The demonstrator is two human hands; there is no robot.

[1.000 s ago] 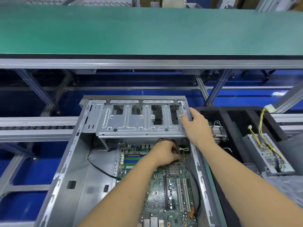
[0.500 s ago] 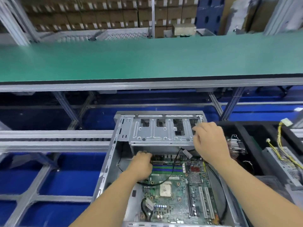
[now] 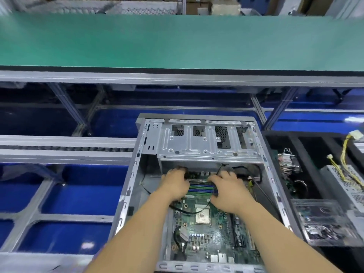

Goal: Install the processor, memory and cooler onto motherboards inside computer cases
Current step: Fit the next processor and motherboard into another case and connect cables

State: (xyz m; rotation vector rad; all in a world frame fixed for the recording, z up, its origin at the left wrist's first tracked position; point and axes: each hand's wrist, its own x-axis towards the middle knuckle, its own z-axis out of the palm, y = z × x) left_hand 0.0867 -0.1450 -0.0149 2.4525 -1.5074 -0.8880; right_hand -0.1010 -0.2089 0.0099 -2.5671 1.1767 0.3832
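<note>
Open computer case sits low and a bit right of centre, lid off, with the green motherboard flat on its floor. Both hands are down inside, at the board's 12 o'clock end where the blue and green memory slots run across. Left hand covers the slots' 9 o'clock end, right hand the 3 o'clock end, both palm-down with fingers bent over the slot ends. Honestly can't tell whether either is gripping a memory stick or just pressing, since the fingertips are hidden and blurry. The processor, a silvery square, sits in its socket at 6 o'clock from the slots, between the two wrists. A black cable loops across the board just above it. The drive cage spans the case's 12 o'clock end. Out at 3 o'clock of the case, a finned cooler lies in a black tray, with a power supply and its yellow wires further right. Green conveyor belt runs across the top.
</note>
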